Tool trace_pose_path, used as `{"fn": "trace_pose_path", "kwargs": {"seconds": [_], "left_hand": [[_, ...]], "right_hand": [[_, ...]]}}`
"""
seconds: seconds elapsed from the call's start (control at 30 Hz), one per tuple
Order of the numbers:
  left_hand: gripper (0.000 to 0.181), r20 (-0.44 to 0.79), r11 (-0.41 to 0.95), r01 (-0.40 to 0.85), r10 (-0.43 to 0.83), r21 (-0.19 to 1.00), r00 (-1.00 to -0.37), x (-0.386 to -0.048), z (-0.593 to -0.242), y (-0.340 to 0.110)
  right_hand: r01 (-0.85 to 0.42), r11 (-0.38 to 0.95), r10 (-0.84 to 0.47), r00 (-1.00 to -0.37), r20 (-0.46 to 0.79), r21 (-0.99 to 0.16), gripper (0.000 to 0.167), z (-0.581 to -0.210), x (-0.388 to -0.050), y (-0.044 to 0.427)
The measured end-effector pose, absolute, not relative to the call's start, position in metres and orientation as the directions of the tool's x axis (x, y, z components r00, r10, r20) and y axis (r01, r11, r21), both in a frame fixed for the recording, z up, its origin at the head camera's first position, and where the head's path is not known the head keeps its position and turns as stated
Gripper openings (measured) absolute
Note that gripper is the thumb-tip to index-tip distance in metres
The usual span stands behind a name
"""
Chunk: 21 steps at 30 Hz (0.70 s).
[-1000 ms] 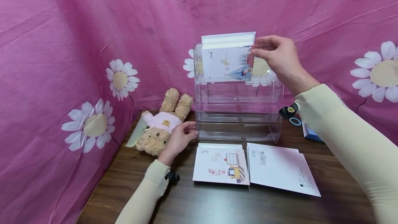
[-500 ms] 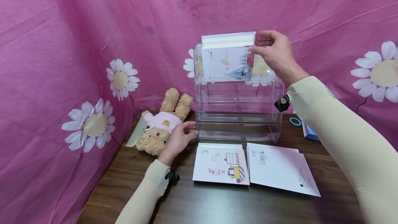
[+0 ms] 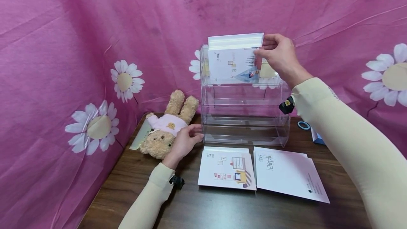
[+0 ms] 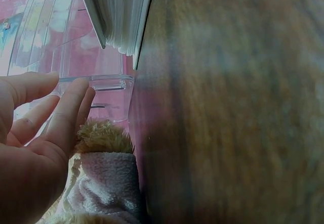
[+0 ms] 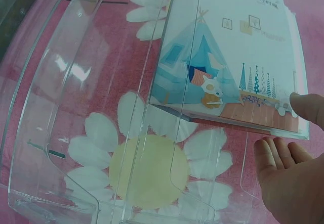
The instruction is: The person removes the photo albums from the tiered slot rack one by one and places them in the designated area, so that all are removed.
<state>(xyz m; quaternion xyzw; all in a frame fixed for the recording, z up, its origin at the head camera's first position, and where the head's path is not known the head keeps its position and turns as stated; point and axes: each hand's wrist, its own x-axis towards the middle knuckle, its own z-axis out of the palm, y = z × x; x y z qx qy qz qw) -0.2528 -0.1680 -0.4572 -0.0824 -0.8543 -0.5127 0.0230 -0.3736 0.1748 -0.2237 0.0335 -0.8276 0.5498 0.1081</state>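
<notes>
A clear acrylic tiered rack [image 3: 245, 139] stands on the table. Its top tier holds white photo albums, the front album [image 3: 229, 63] bearing a blue tent picture. My right hand [image 3: 283, 54] is at their right edge: in the right wrist view, the thumb touches the front cover [image 5: 228, 57] while the other fingertips lie beside the edge. My left hand [image 3: 184, 142] has its fingers extended to the rack's lower left side, seen also in the left wrist view. Before the rack lie a stack of albums with a room picture [image 3: 225, 172] and a plainer white stack [image 3: 289, 176].
Left of the rack, a teddy bear [image 3: 168, 124] in a pink top lies beside my left hand, partly over a pale green flat item [image 3: 141, 137]. At right are a light blue ring [image 3: 303, 125] and a blue box-like item [image 3: 318, 137]. A pink flowered cloth [image 3: 159, 27] hangs behind.
My right hand's fingers lifted away from the albums' edge half a second ago and are now close to it again. The left hand stays at the rack's side. The view shifted slightly.
</notes>
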Motion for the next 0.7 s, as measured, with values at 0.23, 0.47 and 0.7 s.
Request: {"fn": "trace_pose_path", "kwargs": {"seconds": [0.23,0.47,0.7], "left_hand": [[0.039,0.125,0.469,0.166,0.117,0.868,-0.985,-0.2538,-0.4570,-0.1666],[0.038,0.126,0.464,0.169,0.123,0.869,-0.984,-0.2538,-0.4572,-0.1657],[0.038,0.121,0.461,0.166,0.126,0.872,-0.985,-0.2534,-0.4562,-0.1648]], "right_hand": [[-0.181,0.399,0.069,-0.972,0.226,-0.899,0.065,-0.2230,-0.3740,0.1741],[-0.170,0.359,0.085,-0.973,0.214,-0.918,0.061,-0.2248,-0.3753,0.1740],[-0.146,0.316,0.097,-0.978,0.185,-0.937,0.057,-0.2275,-0.3753,0.1743]]}}
